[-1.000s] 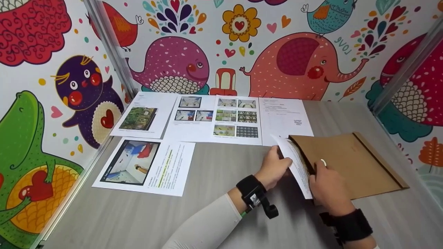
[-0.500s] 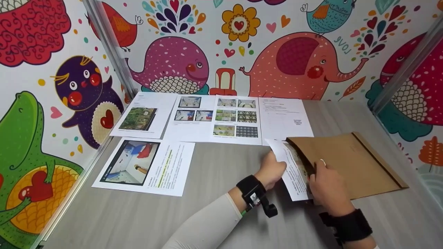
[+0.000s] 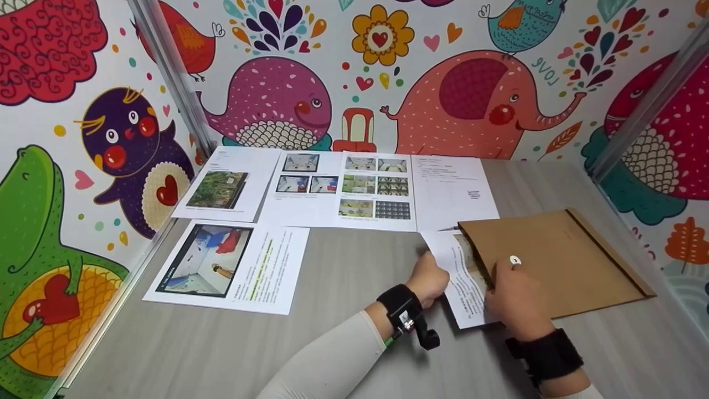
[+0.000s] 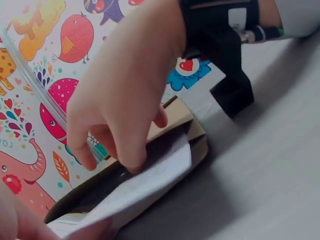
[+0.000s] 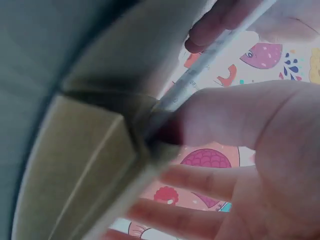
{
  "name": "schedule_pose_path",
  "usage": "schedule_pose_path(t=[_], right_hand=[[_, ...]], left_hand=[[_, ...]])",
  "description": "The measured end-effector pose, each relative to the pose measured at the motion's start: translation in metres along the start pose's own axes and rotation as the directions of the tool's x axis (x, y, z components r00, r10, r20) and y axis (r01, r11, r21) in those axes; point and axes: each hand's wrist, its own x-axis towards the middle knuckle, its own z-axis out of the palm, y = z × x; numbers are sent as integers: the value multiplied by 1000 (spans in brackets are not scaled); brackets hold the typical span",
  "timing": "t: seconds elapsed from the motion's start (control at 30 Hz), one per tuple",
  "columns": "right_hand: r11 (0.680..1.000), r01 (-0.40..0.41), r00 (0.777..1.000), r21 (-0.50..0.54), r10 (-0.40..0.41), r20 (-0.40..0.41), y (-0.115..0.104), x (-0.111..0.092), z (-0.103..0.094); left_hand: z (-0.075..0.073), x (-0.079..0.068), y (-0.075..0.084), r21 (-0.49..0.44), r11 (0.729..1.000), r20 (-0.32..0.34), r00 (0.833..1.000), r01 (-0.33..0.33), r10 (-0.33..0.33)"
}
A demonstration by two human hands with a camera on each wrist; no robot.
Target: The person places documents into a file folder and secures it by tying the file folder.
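A brown paper envelope (image 3: 554, 260) lies at the right of the table, its mouth facing left. White printed sheets (image 3: 462, 282) with text and part of a picture stick out of that mouth. My left hand (image 3: 429, 280) pinches their left edge. At the mouth, my right hand (image 3: 515, 296) grips the envelope's edge beside a white round button (image 3: 515, 260). In the left wrist view, the right hand (image 4: 125, 90) has a digit inside the mouth against the paper (image 4: 145, 185). The right wrist view shows its thumb (image 5: 215, 117) at the opening, the fingers lying along the outside.
Several printed sheets lie in a row at the back of the grey table (image 3: 343, 343), including a photo sheet (image 3: 378, 191) and a text sheet (image 3: 454, 188). Another sheet (image 3: 227, 269) with yellow highlighting lies front left. Cartoon-printed walls (image 3: 365, 72) enclose the back and sides.
The sheets have come further out of the envelope toward the left, showing more text and picture. My left hand has moved left and nearer me with them; the right hand stays at the mouth.
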Motion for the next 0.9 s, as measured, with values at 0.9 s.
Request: schedule_pose_path(t=[0.9], right_hand=[[993,-4,1000,-117,4,1,14,3,-1]], left_hand=[[12,-11,8,-75,997,50,999,-15,19]])
